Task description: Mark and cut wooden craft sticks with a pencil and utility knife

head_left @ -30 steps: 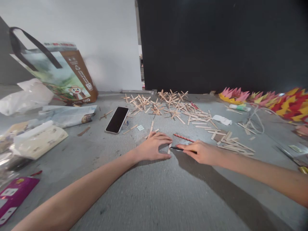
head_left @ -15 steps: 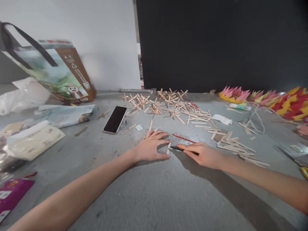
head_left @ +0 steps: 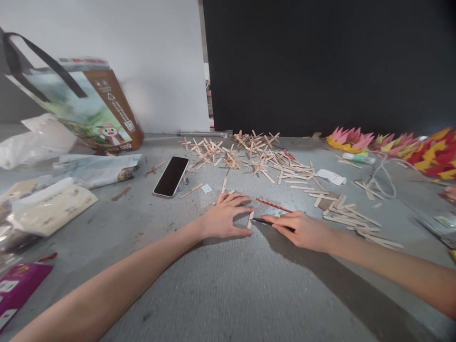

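Note:
My left hand (head_left: 225,217) lies low over the table, its thumb and index finger pinning the two ends of a short wooden craft stick (head_left: 251,220). Another craft stick (head_left: 224,185) pokes out beyond its knuckles, partly hidden under the fingers. From the right, my right hand (head_left: 302,230) grips a slim black pointed tool (head_left: 262,221), and its tip meets the pinned stick near the middle. Whether that tool is a pen or a knife I cannot tell. Just beyond it lies a red patterned pencil (head_left: 274,205).
Crossed craft sticks (head_left: 231,151) are heaped at the back, with loose sticks (head_left: 351,216) spread to the right. A phone (head_left: 171,176) lies left of centre. A carrier bag (head_left: 89,104) stands at the back left, and paper crowns (head_left: 351,137) sit at the back right.
Both hands keep nearly the same pose, with the black tool's tip still at the stick. The whole view has shifted very slightly.

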Action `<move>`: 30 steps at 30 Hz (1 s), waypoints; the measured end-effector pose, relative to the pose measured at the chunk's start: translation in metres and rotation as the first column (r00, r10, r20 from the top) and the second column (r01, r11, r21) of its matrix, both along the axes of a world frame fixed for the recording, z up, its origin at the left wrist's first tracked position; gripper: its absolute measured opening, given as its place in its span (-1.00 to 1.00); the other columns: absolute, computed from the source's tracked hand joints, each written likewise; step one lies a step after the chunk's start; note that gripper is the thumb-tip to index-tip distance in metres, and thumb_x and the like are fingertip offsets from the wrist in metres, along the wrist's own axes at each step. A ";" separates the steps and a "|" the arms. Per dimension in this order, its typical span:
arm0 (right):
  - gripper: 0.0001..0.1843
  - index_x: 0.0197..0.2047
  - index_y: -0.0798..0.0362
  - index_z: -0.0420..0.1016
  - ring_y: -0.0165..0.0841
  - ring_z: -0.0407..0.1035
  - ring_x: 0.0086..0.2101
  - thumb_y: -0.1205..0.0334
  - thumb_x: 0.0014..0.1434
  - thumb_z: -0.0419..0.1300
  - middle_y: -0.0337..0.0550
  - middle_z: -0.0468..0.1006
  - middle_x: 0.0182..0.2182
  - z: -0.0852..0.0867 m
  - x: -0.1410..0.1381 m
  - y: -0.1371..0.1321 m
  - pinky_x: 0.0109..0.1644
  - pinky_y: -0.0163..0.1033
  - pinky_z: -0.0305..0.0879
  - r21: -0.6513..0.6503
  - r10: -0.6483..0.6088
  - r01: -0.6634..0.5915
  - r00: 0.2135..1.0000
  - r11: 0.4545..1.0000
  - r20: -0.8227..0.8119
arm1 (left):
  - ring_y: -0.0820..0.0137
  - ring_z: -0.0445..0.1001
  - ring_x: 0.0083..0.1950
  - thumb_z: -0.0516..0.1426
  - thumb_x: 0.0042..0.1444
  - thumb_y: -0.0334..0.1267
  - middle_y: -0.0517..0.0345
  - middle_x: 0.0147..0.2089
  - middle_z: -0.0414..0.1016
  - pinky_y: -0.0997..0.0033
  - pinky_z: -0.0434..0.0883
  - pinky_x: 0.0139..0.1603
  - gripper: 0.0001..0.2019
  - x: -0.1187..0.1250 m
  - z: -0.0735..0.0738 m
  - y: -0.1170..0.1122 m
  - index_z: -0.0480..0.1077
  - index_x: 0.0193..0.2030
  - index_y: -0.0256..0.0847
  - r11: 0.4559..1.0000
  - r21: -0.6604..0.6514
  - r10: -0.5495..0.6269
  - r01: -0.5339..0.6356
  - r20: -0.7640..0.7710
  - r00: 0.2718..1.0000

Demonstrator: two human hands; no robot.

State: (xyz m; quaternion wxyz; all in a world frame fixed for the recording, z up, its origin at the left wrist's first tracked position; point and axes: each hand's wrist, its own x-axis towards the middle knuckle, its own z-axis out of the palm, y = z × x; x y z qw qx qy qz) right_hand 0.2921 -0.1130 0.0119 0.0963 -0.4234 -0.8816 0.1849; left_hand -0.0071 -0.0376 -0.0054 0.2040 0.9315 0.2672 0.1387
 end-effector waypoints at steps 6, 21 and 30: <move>-0.52 0.44 -0.12 0.48 -0.21 0.66 -0.14 0.14 0.55 0.04 -0.06 0.78 -0.11 -0.001 0.001 0.000 0.05 -0.16 0.49 0.035 0.000 0.001 0.999 0.999 -0.044 | -0.05 0.12 0.59 0.29 0.19 0.31 0.08 0.56 0.28 -0.17 -0.02 0.60 -0.30 0.000 0.001 0.000 0.46 0.40 0.11 1.000 -0.004 -0.003 0.003 0.000 1.000; -0.53 0.41 -0.13 0.51 -0.21 0.67 -0.11 0.14 0.54 0.04 -0.07 0.78 -0.07 0.000 -0.001 0.000 0.12 -0.11 0.50 0.036 -0.016 0.019 0.998 0.999 -0.068 | -0.02 0.13 0.59 0.31 0.19 0.28 0.09 0.55 0.30 -0.15 -0.01 0.59 -0.30 0.000 0.001 -0.001 0.45 0.40 0.10 1.000 0.003 -0.003 0.003 0.000 1.000; -0.53 0.40 -0.13 0.52 -0.22 0.67 -0.16 0.15 0.53 0.04 -0.09 0.79 -0.10 0.000 -0.001 0.000 0.08 -0.13 0.51 0.040 -0.014 0.016 0.999 0.999 -0.050 | -0.04 0.14 0.58 0.31 0.19 0.28 0.09 0.53 0.33 -0.17 0.01 0.57 -0.30 0.000 0.001 0.000 0.45 0.40 0.11 1.000 -0.002 -0.011 0.011 0.001 1.000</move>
